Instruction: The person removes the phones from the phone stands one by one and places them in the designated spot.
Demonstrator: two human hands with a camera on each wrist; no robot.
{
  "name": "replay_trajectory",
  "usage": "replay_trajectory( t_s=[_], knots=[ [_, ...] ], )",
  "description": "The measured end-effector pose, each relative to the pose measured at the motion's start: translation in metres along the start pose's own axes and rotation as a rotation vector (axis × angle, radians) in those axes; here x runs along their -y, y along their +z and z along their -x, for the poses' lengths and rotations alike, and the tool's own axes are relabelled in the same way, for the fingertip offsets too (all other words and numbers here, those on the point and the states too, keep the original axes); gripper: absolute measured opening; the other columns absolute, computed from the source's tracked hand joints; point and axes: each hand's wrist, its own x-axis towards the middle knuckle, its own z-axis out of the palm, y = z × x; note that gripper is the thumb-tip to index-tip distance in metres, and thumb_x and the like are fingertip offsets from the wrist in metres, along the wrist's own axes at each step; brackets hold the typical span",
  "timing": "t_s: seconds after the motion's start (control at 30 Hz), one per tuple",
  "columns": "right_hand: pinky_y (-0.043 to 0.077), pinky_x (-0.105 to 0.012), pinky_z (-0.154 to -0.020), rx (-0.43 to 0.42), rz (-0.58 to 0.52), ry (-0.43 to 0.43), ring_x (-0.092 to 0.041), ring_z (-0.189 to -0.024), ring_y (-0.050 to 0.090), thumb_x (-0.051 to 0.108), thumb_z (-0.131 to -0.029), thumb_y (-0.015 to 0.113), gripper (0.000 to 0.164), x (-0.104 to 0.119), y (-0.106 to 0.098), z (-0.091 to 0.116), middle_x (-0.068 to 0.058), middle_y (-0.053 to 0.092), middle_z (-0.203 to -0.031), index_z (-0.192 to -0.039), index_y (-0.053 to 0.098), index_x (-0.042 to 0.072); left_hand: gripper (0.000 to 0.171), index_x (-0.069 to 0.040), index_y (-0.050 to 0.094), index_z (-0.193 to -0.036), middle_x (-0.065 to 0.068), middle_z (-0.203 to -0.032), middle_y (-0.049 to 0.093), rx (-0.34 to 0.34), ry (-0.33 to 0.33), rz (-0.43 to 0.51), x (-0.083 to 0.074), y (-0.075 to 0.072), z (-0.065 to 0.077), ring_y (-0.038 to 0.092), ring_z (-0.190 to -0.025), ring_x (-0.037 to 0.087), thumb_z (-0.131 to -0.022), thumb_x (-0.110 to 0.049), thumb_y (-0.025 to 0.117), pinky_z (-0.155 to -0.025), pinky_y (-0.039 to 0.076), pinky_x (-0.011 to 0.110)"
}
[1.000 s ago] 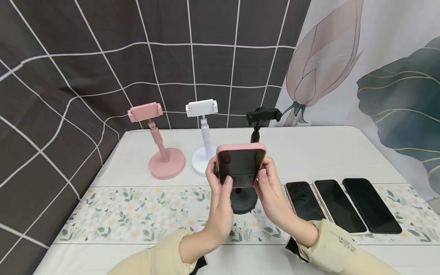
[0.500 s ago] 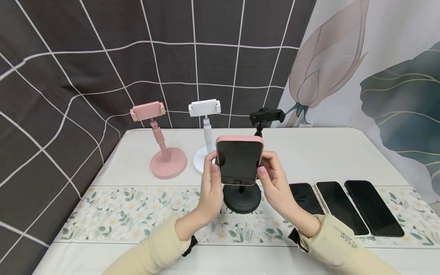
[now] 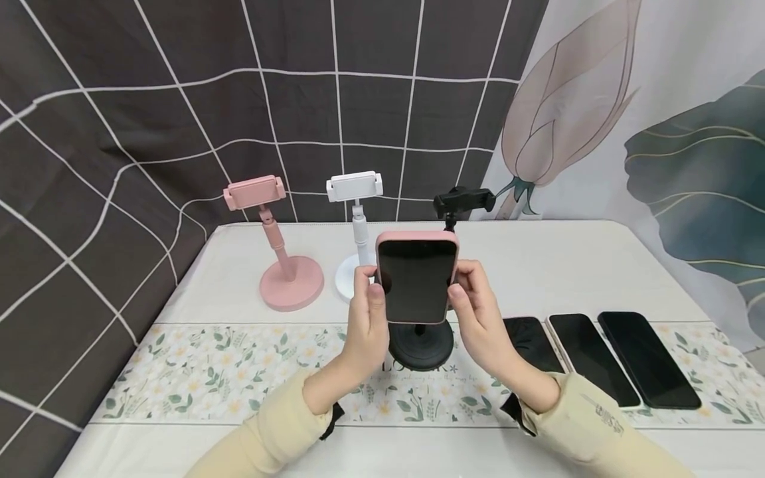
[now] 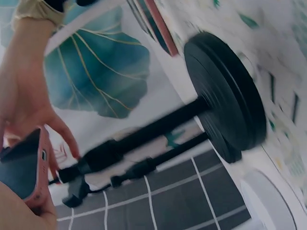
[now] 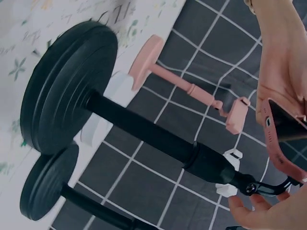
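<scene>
A smartphone in a pink case (image 3: 417, 281) faces up and back, its dark screen in front of a black phone stand, whose round base (image 3: 421, 345) stands on the table. My left hand (image 3: 366, 325) grips the phone's left edge, thumb in front and fingers behind. On the opposite edge, my right hand (image 3: 480, 318) holds it the same way. In the right wrist view the stand's black pole (image 5: 144, 129) runs up to a bent arm (image 5: 268, 188) behind the phone. The phone hides the clamp, so its hold on the phone cannot be seen.
Behind stand a pink phone stand (image 3: 291, 282), a white phone stand (image 3: 360, 226) and a second black phone stand (image 3: 464, 201). Three phones lie at right: one partly behind my wrist (image 3: 532, 342), a middle one (image 3: 594, 358), a black one (image 3: 649, 358). A dark grid curtain (image 3: 299, 113) hangs behind.
The phone has straightened and now stands more upright, its top edge slightly higher. My left thumb has moved off the screen to the phone's side, and the black base shows more.
</scene>
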Motion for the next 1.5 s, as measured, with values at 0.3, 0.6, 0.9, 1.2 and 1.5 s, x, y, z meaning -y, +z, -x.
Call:
replay_trajectory(
  t_s=[0.3,0.6,0.9,1.2,1.5],
  knots=[
    [0.034,-0.032,-0.094,-0.251,0.084,-0.297,-0.030,-0.118,0.035,0.022,-0.096,0.034,0.037,0.031,0.007,-0.028,-0.004,0.041,-0.130,-0.123,0.031,-0.003,0.052,-0.001,0.045,-0.090,0.007,-0.058,0.055,0.148,0.368,-0.379,0.013,-0.029,-0.022,0.049,-0.051,0.011,-0.095,-0.045,0.018,-0.042,0.044,0.026],
    [0.037,-0.061,-0.082,-0.145,1.038,-0.556,-0.041,-0.109,0.043,0.019,-0.086,0.053,0.027,0.084,0.027,-0.052,-0.020,0.058,-0.112,-0.110,0.058,0.008,0.047,-0.007,0.051,-0.080,-0.001,-0.052,0.055,0.197,0.704,-0.695,0.009,-0.047,-0.045,0.044,-0.043,0.011,-0.097,-0.042,0.024,-0.035,0.038,0.028],
    [0.040,-0.056,-0.069,-0.148,1.321,-0.453,-0.038,-0.103,0.043,0.022,-0.087,0.051,0.024,0.068,0.054,-0.051,-0.014,0.057,-0.112,-0.108,0.056,0.011,0.048,-0.008,0.044,-0.059,0.000,-0.042,0.039,0.148,0.785,-0.771,0.012,-0.046,-0.047,0.030,-0.037,0.011,-0.097,-0.030,0.025,-0.032,0.026,0.025],
    [0.027,-0.057,-0.071,-0.309,1.290,-0.563,-0.036,-0.087,0.043,0.031,-0.083,0.057,0.024,0.053,0.059,-0.061,-0.010,0.054,-0.081,-0.078,0.051,0.008,0.052,-0.003,0.056,-0.068,0.003,-0.047,0.047,0.118,0.814,-0.796,0.013,-0.046,-0.044,0.038,-0.038,0.015,-0.097,-0.034,0.026,-0.033,0.033,0.028],
    [0.035,-0.051,-0.058,-0.320,1.322,-0.582,-0.032,-0.080,0.042,0.019,-0.083,0.052,0.007,0.051,0.060,-0.061,-0.008,0.053,-0.088,-0.085,0.054,0.013,0.056,-0.005,0.050,-0.060,0.003,-0.044,0.042,0.164,0.799,-0.785,0.014,-0.050,-0.046,0.033,-0.038,0.014,-0.097,-0.038,0.024,-0.033,0.030,0.027]
  ],
)
